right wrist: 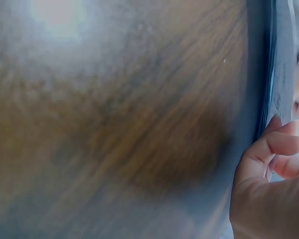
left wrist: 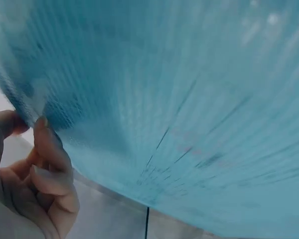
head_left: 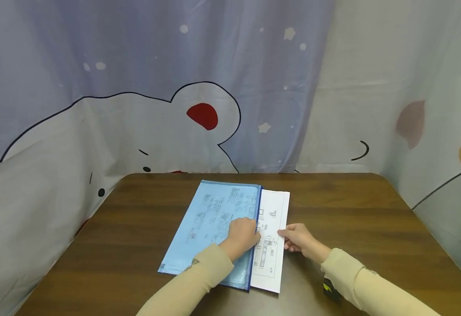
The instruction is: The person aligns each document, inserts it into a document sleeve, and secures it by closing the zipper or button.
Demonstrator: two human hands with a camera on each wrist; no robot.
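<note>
We see a translucent blue document pouch (head_left: pixel 214 228) lying flat near the middle of the brown desk (head_left: pixel 372 228), its long axis running from the near edge toward the far edge, tilted slightly to the right. A white sheet of printed drawings (head_left: pixel 275 228) sticks out of the pouch's dark blue right edge, so most of the paper is already inside and only a strip shows.

Our left hand (head_left: pixel 241 237) rests on the pouch right at that open edge; in the left wrist view its fingers (left wrist: pixel 50 149) are curled and pinching the blue plastic edge. Our right hand (head_left: pixel 299 239) sits just beside the sheet's exposed right edge, fingertips (right wrist: pixel 284 144) bent and touching the paper's margin; whether they truly pinch it or only press it we cannot tell from the blurred right wrist view.

The relation that matters: the pouch mouth lies directly left of the right hand, across the sheet's short axis, and the right hand is nearer the paper's free edge. A small dark object with a yellow mark (head_left: pixel 330 289) lies by the right sleeve near the desk's near edge.
</note>
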